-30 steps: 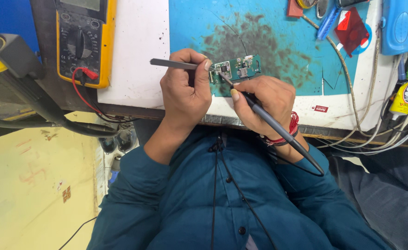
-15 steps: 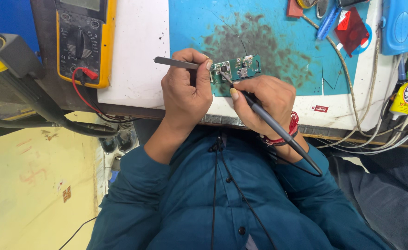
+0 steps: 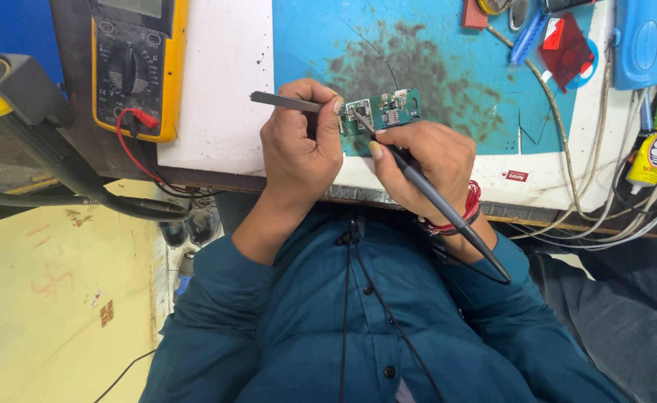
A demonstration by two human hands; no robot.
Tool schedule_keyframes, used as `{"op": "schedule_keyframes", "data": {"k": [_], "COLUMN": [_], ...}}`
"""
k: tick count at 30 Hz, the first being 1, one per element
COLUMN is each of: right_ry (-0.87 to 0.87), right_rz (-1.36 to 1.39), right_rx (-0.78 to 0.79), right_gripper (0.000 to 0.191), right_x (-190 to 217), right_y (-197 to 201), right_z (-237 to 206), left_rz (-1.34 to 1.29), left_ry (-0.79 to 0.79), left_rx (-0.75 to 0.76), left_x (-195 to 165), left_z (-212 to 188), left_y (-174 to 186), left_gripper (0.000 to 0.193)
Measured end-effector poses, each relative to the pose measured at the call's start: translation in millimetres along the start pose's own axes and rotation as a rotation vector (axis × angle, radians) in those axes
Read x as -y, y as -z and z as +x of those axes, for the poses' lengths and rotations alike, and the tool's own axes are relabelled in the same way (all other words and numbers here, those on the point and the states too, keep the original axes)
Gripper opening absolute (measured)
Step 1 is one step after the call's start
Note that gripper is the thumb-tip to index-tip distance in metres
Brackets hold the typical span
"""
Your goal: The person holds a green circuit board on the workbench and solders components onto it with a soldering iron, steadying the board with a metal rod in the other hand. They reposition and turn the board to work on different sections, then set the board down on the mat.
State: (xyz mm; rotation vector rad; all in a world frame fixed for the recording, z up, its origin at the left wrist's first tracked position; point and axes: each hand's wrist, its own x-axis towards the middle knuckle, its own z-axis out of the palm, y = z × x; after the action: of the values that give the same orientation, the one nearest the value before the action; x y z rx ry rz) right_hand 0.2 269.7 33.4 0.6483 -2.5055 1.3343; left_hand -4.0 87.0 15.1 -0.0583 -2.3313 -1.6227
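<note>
Your left hand [image 3: 302, 153] with fingers pinching grey tweezers [image 3: 287, 102], your right hand [image 3: 425, 168] with fingers closed around a dark soldering pen [image 3: 448, 213], its tip on the small green circuit board [image 3: 381, 112], board lying on the blue mat [image 3: 448, 67] of the worktop, yellow multimeter [image 3: 138, 63] far left.

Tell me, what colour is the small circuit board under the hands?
Green circuit board, on a blue mat; head view.
</note>
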Motion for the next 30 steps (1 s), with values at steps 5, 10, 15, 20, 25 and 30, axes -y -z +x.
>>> {"op": "schedule_keyframes", "data": {"k": [5, 10, 15, 20, 25, 30], "right_ry": [0.011, 0.008, -0.012, 0.039, 0.024, 0.001], "right_rz": [0.010, 0.019, 0.067, -0.109, -0.181, -0.182], "right_rx": [-0.005, -0.002, -0.055, 0.009, -0.041, -0.027], "right_gripper": [0.014, 0.013, 0.018, 0.021, 0.025, 0.029], "right_x": [0, -4, -8, -3, 6, 7], "right_y": [0, -2, -2, -3, -6, -6], "right_z": [0, -4, -8, -5, -1, 4], "left_rz": [-0.013, -0.021, -0.038, -0.028, -0.022, 0.007], "left_ry": [0.000, 0.003, 0.013, 0.016, 0.025, 0.032], "left_rx": [0.003, 0.010, -0.001, 0.004, 0.020, 0.036], "left_x": [1, 2, 3, 3, -1, -7], "left_z": [0, 0, -1, 0, 2, 4], "left_y": [-1, 0, 1, 0, 1, 2], "left_gripper": [0.011, 0.010, 0.012, 0.011, 0.009, 0.009]}}
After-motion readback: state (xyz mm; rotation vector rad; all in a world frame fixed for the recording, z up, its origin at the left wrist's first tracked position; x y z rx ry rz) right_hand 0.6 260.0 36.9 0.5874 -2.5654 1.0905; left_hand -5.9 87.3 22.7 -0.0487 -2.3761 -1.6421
